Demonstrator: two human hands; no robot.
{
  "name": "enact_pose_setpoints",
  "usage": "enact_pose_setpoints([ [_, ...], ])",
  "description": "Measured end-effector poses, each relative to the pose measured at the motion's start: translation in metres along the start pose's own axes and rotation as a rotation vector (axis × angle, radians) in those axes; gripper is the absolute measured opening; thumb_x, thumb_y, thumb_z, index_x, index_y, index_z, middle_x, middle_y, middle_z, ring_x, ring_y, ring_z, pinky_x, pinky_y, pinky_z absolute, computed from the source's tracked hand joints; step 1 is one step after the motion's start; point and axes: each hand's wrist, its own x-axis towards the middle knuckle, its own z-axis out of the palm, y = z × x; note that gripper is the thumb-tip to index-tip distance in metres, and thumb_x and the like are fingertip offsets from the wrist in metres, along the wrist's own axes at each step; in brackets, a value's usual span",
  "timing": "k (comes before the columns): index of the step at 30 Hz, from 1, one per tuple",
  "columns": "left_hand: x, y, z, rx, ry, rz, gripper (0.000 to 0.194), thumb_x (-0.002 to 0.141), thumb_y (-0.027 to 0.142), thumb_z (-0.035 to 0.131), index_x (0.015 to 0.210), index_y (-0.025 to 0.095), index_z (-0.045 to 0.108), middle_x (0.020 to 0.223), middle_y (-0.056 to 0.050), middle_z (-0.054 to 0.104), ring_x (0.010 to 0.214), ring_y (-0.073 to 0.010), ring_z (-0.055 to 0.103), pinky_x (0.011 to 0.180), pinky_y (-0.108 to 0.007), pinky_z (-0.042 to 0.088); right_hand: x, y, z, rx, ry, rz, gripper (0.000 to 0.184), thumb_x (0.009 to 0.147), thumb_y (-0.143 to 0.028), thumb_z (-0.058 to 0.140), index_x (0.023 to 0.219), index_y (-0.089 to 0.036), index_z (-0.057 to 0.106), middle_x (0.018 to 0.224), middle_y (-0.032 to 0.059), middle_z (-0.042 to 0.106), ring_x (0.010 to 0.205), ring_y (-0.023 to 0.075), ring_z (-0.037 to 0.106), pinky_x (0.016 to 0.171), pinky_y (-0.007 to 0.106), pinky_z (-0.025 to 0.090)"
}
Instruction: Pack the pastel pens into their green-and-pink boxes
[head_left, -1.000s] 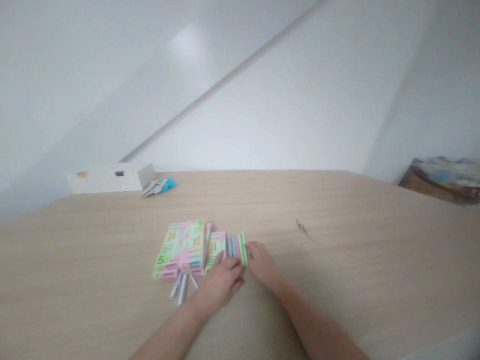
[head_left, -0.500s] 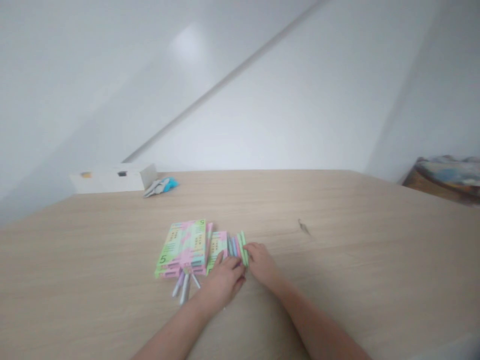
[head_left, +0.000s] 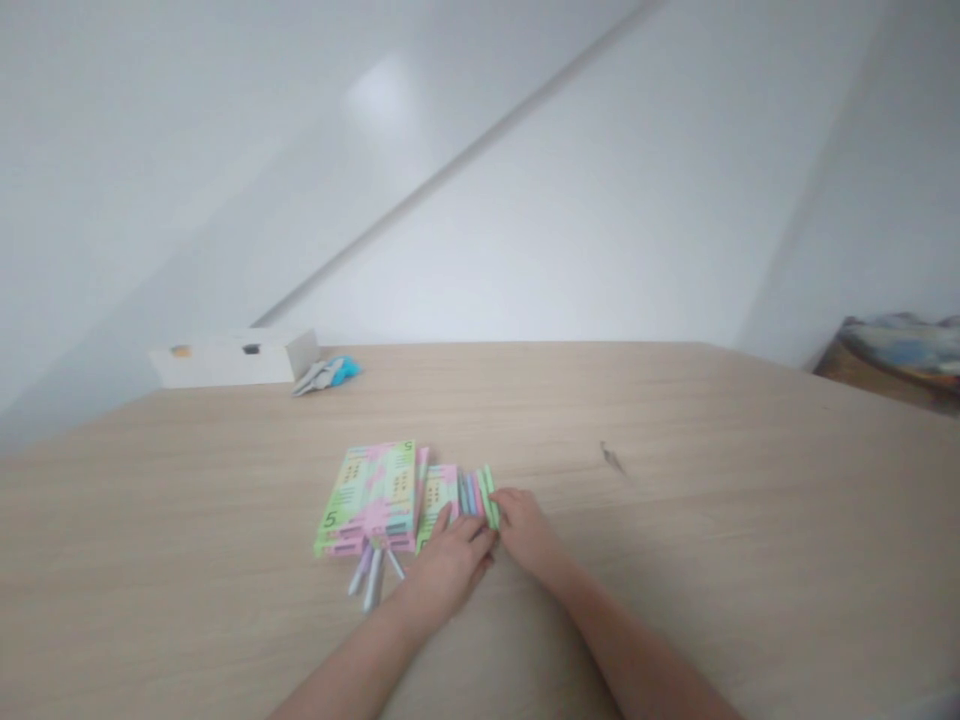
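Pens (head_left: 484, 492) lie beside the patterned box (head_left: 442, 487); keep left hand (head_left: 445, 565) light on near ends, right hand (head_left: 529, 532) square outside, can't tell either grip's closure.

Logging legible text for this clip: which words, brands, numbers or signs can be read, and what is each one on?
"5": near left corner of the top box.
"5": far right corner of the top box, fainter.
Dark characters on its yellow patches: too blurred to read.
Partly covered box: print too blurred to read.
Pens: too blurred to tell.
White box: no readable text.
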Motion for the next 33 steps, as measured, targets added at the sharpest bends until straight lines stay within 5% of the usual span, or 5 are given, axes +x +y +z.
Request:
enact_pose_setpoints([
  [11, -0.0036, 0.0057, -0.0056, -0.019, -0.018, 0.042, 0.029, 0.092, 0.034, 0.042, 0.117, 0.026, 0.054, 0.129, -0.006, 0.055, 0.128, -0.0253, 0.041, 0.108, -0.06, 0.016, -0.0003, 0.002, 0.0022, -0.013, 0.03, -0.016, 0.049, 0.075, -0.001, 0.037, 0.118, -0.011, 0.06, 0.116, 0.0108, 0.062, 0.11, 0.019, 0.049, 0.097, 0.028, 0.033],
  [33, -0.0065, 0.0069, -0.0063, -0.022, -0.003, 0.041, 0.044, 0.09, 0.051, 0.04, 0.123, 0.023, 0.053, 0.133, -0.011, 0.05, 0.127, -0.0268, 0.041, 0.109, -0.057, 0.018, -0.0001, 0.0006, 0.0015, -0.044, 0.009, -0.041, 0.042, 0.083, -0.005, 0.038, 0.117, -0.012, 0.061, 0.115, 0.0101, 0.06, 0.109, 0.0201, 0.048, 0.098, 0.028, 0.031],
])
